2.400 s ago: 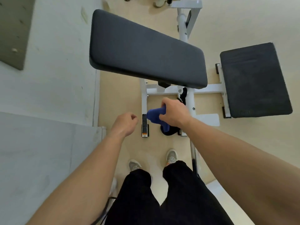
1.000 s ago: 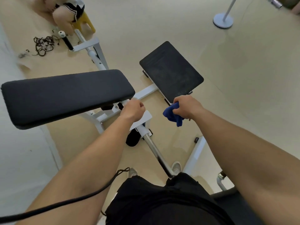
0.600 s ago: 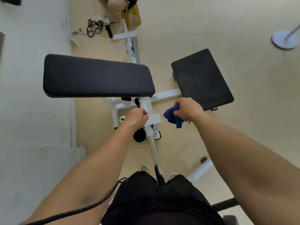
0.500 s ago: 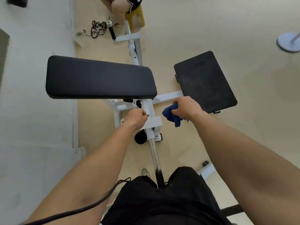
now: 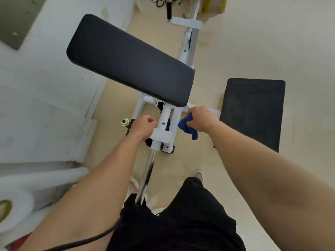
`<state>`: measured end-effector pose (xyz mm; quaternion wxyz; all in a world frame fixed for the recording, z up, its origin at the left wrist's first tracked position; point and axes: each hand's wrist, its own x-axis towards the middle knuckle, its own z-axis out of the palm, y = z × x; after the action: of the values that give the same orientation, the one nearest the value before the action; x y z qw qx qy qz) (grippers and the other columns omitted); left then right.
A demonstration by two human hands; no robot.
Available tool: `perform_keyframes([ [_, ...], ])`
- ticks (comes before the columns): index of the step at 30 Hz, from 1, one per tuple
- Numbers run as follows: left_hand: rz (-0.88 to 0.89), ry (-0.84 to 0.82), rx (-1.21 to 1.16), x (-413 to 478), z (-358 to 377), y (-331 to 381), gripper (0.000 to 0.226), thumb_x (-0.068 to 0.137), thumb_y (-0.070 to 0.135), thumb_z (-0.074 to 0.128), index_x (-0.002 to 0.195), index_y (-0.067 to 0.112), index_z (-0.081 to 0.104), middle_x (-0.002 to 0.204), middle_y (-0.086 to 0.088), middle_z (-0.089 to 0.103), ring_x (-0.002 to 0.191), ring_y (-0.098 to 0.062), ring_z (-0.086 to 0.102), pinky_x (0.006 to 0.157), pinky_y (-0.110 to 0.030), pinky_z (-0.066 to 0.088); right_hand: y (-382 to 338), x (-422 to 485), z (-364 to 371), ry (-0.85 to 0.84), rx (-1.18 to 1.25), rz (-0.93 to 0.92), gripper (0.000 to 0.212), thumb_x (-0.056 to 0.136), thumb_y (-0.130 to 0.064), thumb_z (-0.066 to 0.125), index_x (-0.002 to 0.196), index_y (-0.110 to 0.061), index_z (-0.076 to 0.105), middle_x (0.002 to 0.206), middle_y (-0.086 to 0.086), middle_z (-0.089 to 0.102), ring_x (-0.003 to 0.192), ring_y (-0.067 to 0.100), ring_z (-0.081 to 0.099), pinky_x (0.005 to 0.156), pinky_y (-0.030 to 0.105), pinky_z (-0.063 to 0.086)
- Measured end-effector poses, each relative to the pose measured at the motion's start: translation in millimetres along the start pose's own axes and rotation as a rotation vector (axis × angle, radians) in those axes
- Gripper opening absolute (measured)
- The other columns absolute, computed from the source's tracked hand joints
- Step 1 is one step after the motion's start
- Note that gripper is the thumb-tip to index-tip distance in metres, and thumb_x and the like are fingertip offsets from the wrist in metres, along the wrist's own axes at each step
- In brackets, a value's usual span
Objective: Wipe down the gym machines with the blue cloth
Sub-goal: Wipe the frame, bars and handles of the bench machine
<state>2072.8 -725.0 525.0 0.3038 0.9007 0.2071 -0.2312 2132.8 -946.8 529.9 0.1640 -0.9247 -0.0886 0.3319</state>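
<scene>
A white-framed gym machine [image 5: 164, 122] stands in front of me with a long black arm pad [image 5: 130, 60] and a black square seat pad [image 5: 253, 111] to the right. My right hand [image 5: 201, 118] grips the bunched blue cloth [image 5: 187, 126] just right of the white post, below the arm pad's near corner. My left hand [image 5: 144, 125] is curled into a fist against the left side of the white bracket [image 5: 162, 135]; I cannot see whether it holds anything. A chrome bar [image 5: 147, 171] runs from the bracket toward my legs.
A white wall [image 5: 45, 87] runs close along the left. A white rounded machine part [image 5: 23, 192] sits at the lower left. Beige floor [image 5: 272, 33] spreads to the right. Tangled cables [image 5: 159, 0] and a black handle [image 5: 169, 9] lie at the far end of the frame.
The view has swung so the arm pad now slants and the seat pad sits further right. Both hands stay at the white post, the right one still gripping the cloth.
</scene>
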Motion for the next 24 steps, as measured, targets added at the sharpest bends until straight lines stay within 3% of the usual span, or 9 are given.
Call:
perform_keyframes([
  [4,-0.109,-0.023,-0.043,-15.1,23.1,0.3,0.022,0.096,0.031,0.053,0.111,0.023,0.066,0.107,0.005,0.064,0.098,-0.018,0.058,0.086,-0.032,0.045,19.2,4.9,-7.8,-0.051,-0.014,-0.029,0.009,0.08,-0.017,0.058,0.086,-0.018,0.064,0.074,-0.002,0.069,0.074,0.015,0.065,0.066,0.032,0.056],
  [9,-0.145,-0.01,-0.089,-10.0,27.2,9.7,0.024,0.096,0.032,0.051,0.113,0.022,0.065,0.111,0.002,0.065,0.101,-0.019,0.059,0.088,-0.034,0.047,23.2,22.5,-21.2,-0.042,-0.068,-0.12,0.009,0.083,-0.023,0.06,0.092,-0.022,0.064,0.084,-0.002,0.065,0.08,0.019,0.064,0.076,0.041,0.059],
  [17,-0.11,0.026,-0.071,23.7,14.6,44.3,0.019,0.098,0.027,0.047,0.106,0.019,0.063,0.101,0.003,0.059,0.09,-0.017,0.053,0.08,-0.031,0.044,25.8,54.3,-65.7,-0.014,-0.17,-0.171,0.013,0.083,-0.02,0.053,0.091,-0.021,0.064,0.083,-0.001,0.067,0.079,0.019,0.064,0.074,0.038,0.059],
  [24,-0.117,0.048,-0.142,91.7,-1.7,77.9,0.021,0.095,0.033,0.047,0.104,0.026,0.064,0.102,0.005,0.067,0.094,-0.019,0.063,0.088,-0.042,0.054,13.4,122.2,-124.8,0.007,-0.354,-0.192,0.012,0.085,-0.02,0.054,0.093,-0.024,0.062,0.08,-0.002,0.066,0.077,0.02,0.063,0.068,0.033,0.056],
])
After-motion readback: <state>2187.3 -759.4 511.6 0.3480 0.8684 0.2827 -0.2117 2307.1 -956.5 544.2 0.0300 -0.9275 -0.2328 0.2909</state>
